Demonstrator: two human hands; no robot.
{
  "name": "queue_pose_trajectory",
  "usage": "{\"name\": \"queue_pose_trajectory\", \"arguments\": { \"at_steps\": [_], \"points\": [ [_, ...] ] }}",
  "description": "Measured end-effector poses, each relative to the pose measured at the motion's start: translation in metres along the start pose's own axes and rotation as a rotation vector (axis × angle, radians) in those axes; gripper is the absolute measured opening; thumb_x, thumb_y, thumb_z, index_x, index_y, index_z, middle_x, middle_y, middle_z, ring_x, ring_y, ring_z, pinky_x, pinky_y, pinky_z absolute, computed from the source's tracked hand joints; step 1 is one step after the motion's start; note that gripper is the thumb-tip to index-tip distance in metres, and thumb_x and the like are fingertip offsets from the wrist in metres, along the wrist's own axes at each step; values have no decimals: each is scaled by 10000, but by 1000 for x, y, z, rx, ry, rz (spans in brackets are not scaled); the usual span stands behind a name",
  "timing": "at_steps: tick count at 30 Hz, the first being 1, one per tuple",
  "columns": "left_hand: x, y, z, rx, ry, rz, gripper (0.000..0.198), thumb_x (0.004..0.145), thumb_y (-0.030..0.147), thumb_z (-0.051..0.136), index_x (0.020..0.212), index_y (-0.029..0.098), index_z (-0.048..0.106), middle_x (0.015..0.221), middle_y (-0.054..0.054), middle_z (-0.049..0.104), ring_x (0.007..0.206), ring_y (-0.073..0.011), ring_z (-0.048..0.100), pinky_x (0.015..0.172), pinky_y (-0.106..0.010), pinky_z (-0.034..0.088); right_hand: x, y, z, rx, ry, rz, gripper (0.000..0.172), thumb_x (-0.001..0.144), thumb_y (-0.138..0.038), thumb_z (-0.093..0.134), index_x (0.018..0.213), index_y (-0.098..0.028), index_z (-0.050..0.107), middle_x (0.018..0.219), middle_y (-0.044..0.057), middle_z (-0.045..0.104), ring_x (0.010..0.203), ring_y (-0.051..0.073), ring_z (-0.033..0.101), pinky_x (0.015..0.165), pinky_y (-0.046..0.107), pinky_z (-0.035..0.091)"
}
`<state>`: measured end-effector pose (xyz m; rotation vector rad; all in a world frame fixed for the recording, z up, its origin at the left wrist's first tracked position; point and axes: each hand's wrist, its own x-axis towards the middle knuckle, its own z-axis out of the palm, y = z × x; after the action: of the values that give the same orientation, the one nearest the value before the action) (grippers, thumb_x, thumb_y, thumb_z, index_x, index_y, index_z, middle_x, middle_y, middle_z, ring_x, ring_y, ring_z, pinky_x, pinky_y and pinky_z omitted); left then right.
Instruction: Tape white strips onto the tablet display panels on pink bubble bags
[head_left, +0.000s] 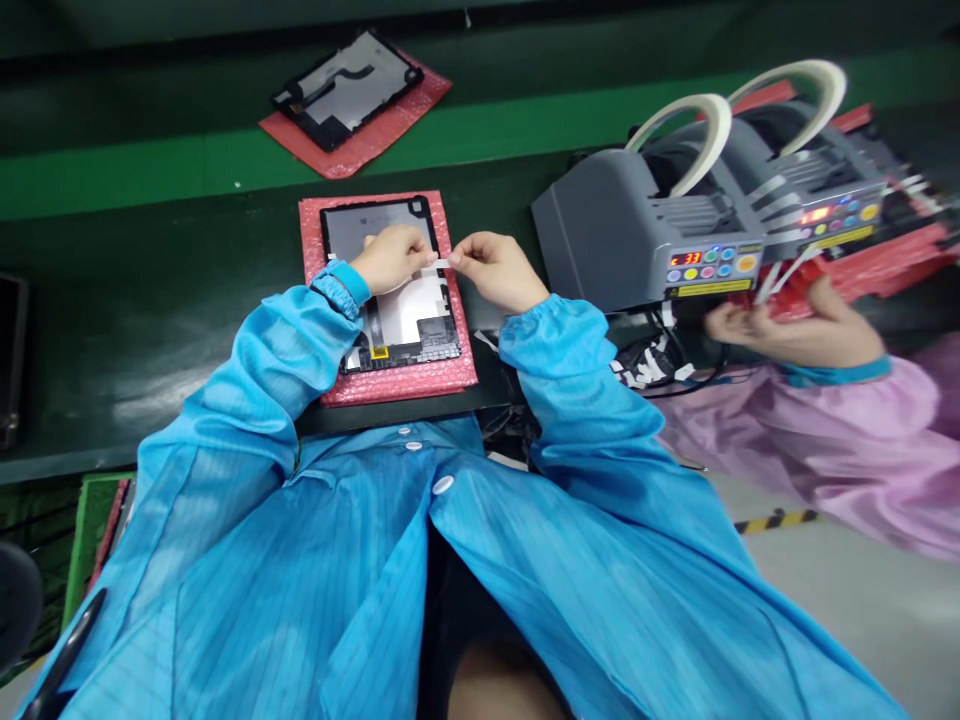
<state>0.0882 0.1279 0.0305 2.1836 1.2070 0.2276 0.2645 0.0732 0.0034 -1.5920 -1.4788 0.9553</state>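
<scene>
In front of me a tablet screen assembly with a grey-white back and black frame lies on a pink bubble-wrap sheet. Above its right edge, a short strip of white tape stretches between my two hands. My left hand reaches over the assembly, thumb and finger pinched at the strip's left end. From the right, my right hand pinches the other end of the same strip. The hand and wrist cover part of the assembly's left and upper areas.
Two grey tape dispensers with large tape rolls stand at the right. A co-worker's hand in a pink sleeve is at the farther one. Another screen assembly rests on pink wrap at the back. Cables and tape scraps hang near the front edge.
</scene>
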Motion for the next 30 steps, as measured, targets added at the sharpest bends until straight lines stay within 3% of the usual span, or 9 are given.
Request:
{"name": "queue_pose_trajectory", "arguments": {
  "at_steps": [9,17,24,28,30],
  "points": [
    [-1,5,11,180,60,-81,196,914,297,575,822,149,664,1077,-129,662,1216,-365,500,1046,-523,320,1,-13,11,-196,19,71,224,819,-117,609,635,-186,501,655,-11,523,667,132,437,731,286,356],
    [-5,10,11,209,30,-99,176,916,265,568,828,140,654,1086,-138,647,1238,-380,480,1043,-536,321,3,-4,12,-195,-7,40,220,807,-149,622,624,-191,507,599,-21,483,680,145,438,746,290,358],
    [-6,5,18,203,93,-57,218,913,323,580,802,147,646,1055,-132,644,1228,-383,472,1049,-535,311,0,-3,12,-220,44,84,188,777,-193,655,625,-183,545,614,-16,516,630,129,446,708,296,399],
    [-8,3,15,196,122,-59,206,882,339,623,810,147,645,1051,-133,648,1219,-387,474,1043,-525,320,-14,4,11,-223,165,-33,83,775,-258,664,776,-175,672,717,29,598,702,164,524,743,328,462],
    [-10,4,14,193,119,-66,194,865,337,643,818,148,648,1059,-135,651,1216,-388,481,1043,-525,326,-21,7,14,-282,179,-131,136,808,-226,603,859,-185,723,831,73,656,817,210,578,831,374,485]
  ]
}}
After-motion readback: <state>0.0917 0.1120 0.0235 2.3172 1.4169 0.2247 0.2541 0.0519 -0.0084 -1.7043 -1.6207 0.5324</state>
